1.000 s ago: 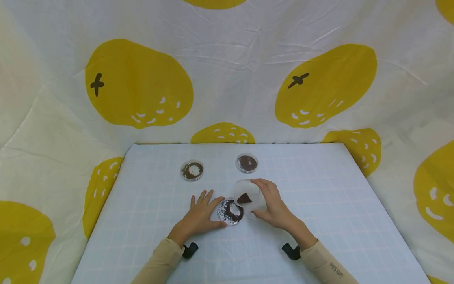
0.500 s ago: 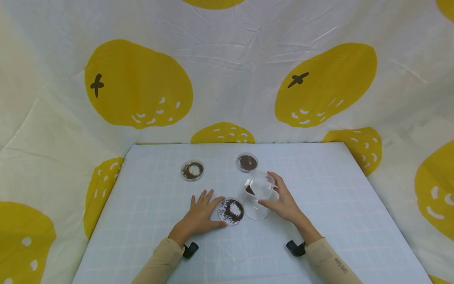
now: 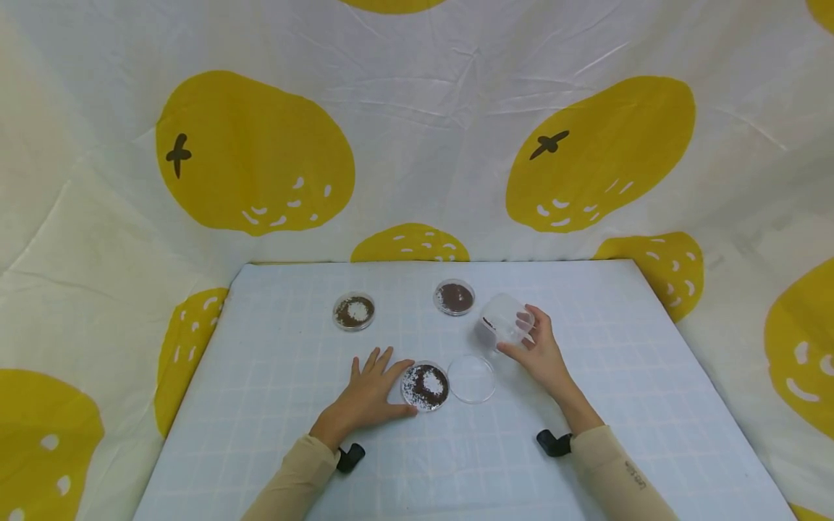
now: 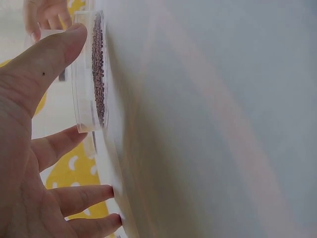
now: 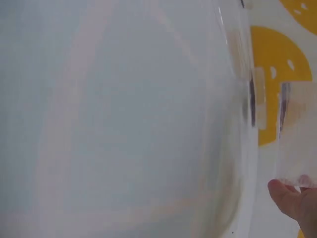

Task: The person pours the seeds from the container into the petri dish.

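Observation:
My left hand (image 3: 368, 396) pinches a clear petri dish (image 3: 425, 387) by its sides, thumb and index finger at opposite edges. A layer of dark brown grains with white ones fills the dish's bottom, seen edge-on in the left wrist view. The other left fingers are spread, fingertips at the tablecloth. My right hand (image 3: 539, 354) grips a clear plastic cup (image 3: 507, 318), tilted, with a little dark material inside it. In the right wrist view the cup (image 5: 299, 139) shows at the right edge above the thumb. A clear round lid (image 3: 472, 379) lies right beside the dish.
Two more clear dishes stand farther back: the back left dish (image 3: 353, 312) has brown grains with a white patch, the back right dish (image 3: 454, 297) is mostly brown. A pale checked cloth (image 3: 619, 405) covers the table; behind hangs a fruit-print curtain (image 3: 423, 145).
My right hand has carried the cup away from the dish, back and to the right, turning it more upright. The round lid now shows fully. My left hand has stayed on the dish.

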`<move>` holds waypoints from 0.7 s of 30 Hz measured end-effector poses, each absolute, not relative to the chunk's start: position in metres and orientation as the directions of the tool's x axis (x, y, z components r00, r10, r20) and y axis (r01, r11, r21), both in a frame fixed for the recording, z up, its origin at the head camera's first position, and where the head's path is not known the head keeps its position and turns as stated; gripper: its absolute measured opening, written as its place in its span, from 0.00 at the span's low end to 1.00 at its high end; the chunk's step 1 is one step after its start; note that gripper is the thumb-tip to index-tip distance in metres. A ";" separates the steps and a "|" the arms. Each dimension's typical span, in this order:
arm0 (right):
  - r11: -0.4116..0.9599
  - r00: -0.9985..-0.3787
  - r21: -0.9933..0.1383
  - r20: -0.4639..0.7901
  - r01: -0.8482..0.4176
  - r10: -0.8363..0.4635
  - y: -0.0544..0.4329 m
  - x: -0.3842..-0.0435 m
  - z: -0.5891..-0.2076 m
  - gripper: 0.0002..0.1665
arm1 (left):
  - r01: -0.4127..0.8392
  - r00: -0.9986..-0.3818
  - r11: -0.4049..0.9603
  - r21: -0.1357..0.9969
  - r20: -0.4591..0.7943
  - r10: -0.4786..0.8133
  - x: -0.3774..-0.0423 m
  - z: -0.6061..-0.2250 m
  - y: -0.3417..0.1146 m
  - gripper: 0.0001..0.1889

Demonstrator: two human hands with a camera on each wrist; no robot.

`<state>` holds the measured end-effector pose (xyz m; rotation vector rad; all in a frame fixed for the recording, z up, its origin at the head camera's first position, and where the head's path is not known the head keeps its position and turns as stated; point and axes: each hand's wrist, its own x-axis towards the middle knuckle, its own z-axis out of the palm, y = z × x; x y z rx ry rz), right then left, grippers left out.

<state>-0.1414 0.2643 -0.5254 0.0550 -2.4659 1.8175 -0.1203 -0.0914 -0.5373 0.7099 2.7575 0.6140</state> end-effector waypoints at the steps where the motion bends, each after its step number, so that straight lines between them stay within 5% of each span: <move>1: 0.306 -0.996 -0.950 0.083 -0.067 0.039 0.268 -0.143 -0.526 0.61 | 0.407 -0.857 0.795 0.450 -0.114 0.503 -0.120 -0.537 -0.091 0.46; 11: 0.551 -0.937 -0.832 0.144 0.059 0.317 0.294 -0.159 -0.528 0.62 | 0.410 -0.854 0.799 0.441 -0.121 0.505 -0.122 -0.538 -0.091 0.46; 21: 0.538 -0.866 -0.814 0.094 0.217 0.491 0.307 -0.166 -0.526 0.62 | 0.413 -0.854 0.797 0.442 -0.116 0.507 -0.122 -0.539 -0.091 0.46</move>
